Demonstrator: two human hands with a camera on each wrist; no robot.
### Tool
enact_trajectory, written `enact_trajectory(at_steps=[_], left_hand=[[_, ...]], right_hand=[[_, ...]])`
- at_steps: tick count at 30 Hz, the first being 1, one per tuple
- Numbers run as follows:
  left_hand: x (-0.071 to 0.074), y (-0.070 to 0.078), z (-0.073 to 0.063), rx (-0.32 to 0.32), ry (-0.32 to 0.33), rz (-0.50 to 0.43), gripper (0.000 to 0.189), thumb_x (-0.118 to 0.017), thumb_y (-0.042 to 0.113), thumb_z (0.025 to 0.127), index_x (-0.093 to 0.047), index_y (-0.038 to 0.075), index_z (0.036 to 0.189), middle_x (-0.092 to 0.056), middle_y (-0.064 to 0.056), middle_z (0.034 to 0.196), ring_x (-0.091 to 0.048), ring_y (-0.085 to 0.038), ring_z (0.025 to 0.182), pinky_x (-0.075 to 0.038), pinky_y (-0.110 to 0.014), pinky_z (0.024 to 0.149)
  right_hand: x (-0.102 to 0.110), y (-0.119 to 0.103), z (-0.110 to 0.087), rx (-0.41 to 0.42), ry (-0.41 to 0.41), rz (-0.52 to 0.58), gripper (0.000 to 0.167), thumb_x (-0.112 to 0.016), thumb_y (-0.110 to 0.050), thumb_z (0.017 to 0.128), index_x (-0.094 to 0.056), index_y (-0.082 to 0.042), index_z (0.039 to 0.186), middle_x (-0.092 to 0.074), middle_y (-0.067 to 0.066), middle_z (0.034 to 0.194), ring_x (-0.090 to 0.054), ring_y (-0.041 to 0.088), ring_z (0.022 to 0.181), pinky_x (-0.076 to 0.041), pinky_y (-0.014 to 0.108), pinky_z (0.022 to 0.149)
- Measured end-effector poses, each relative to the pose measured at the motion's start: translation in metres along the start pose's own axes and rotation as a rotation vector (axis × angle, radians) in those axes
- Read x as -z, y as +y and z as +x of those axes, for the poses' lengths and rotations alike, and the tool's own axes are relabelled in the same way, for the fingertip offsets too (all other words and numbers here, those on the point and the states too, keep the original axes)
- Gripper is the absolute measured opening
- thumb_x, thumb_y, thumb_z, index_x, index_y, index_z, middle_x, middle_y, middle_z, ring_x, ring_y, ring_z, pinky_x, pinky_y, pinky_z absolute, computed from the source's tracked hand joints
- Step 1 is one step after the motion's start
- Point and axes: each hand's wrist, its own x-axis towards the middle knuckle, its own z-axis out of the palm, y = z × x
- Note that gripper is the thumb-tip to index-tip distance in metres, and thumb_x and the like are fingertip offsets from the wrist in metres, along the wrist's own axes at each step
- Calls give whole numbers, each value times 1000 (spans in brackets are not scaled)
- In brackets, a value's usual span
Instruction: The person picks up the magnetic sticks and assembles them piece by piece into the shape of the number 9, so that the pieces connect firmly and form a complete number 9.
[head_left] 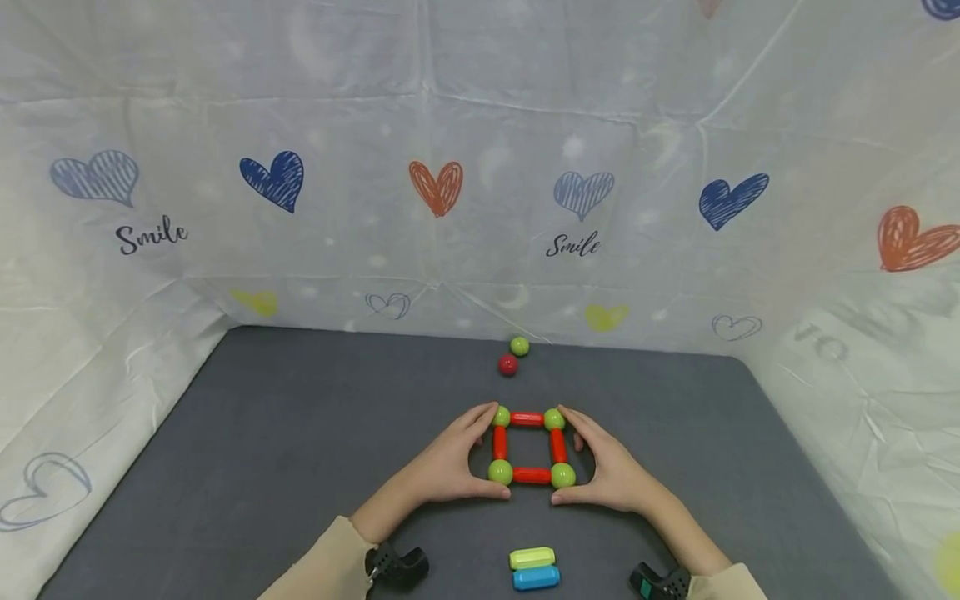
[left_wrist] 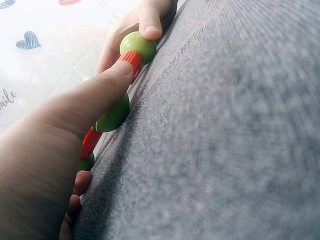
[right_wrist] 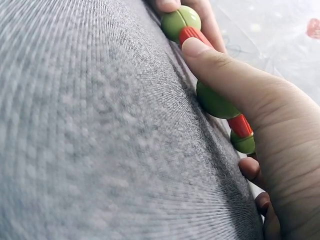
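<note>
A square of red rods and green balls (head_left: 532,476) lies on the grey table, with a ball at each corner. My left hand (head_left: 453,458) grips its left side, index fingertip at the far ball and thumb by the near one. Mirroring it, my right hand (head_left: 611,468) holds the right side between thumb and fingers. In the left wrist view, the left thumb (left_wrist: 112,82) lies along the near edge, partly hiding a green ball (left_wrist: 114,114). The right wrist view shows the right thumb (right_wrist: 220,65) overlapping a red rod (right_wrist: 194,36) and a green ball (right_wrist: 212,100).
Toward me lie a yellow-green rod (head_left: 532,558) and a blue rod (head_left: 536,577), side by side. At the table's far edge sit a red ball (head_left: 507,364) and a green ball (head_left: 520,346). A white curtain (head_left: 495,125) printed with hearts hangs behind and on both sides.
</note>
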Motion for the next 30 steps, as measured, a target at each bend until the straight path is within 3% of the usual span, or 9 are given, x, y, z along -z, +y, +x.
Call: enact_trajectory(at_steps=[24, 30], left_hand=[[-1, 0, 2, -12, 34, 10, 125, -91, 61, 76, -26, 9, 169, -28, -6, 173, -56, -18, 128, -51, -44, 108], [2, -7, 8, -21, 48, 25, 125, -90, 61, 77, -25, 10, 170, -30, -6, 172, -55, -16, 119, -52, -42, 103]], right_hand=[[0, -2, 3, -6, 9, -44, 120, -94, -53, 77, -33, -1, 165, -49, -7, 105, -48, 5, 94, -40, 31, 85], [-3, 0, 8, -21, 38, -34, 117, -96, -48, 77, -34, 0, 164, -54, 6, 124, -46, 3, 84, -40, 29, 79]])
